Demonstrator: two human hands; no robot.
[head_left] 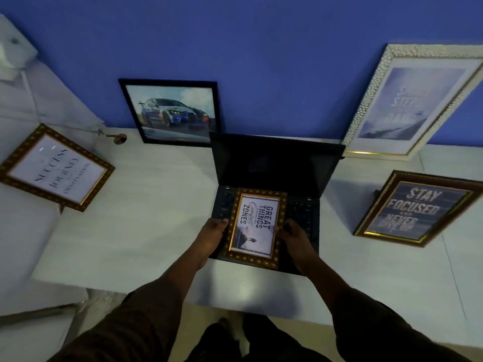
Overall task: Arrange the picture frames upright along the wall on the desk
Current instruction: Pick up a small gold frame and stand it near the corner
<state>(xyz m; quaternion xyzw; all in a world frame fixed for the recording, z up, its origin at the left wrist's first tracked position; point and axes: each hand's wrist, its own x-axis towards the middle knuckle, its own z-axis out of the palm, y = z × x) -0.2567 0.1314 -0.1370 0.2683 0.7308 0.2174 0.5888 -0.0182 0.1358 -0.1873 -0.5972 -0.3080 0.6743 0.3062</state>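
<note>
Picture frames are what you have to sort, and one small gold-bordered frame (254, 227), the one reading "Great Things… Comfort Zones", is between your hands now. Your left hand (213, 235) grips its left edge and your right hand (292, 235) grips its right edge, fingers curled around the border. It lies over the keyboard of the open laptop (271, 178), face up and turned sideways to you; whether it rests on the keys or is lifted just off them cannot be told.

Further out, two frames look done: the black-framed car picture (173, 113) leans upright against the blue wall (261, 48) left of the laptop, and the large white textured frame (407, 103) leans against the wall on the right.

Three remain, by my reading. The one in your hands needs standing up at the wall. The dark "Stay Focused" frame (415, 209) sits on the tabletop (156, 205) at the right, well forward of the wall. The gold "Success" frame (56, 167) sits at the left edge, also away from the blue wall. Roughly two of five are placed.
</note>
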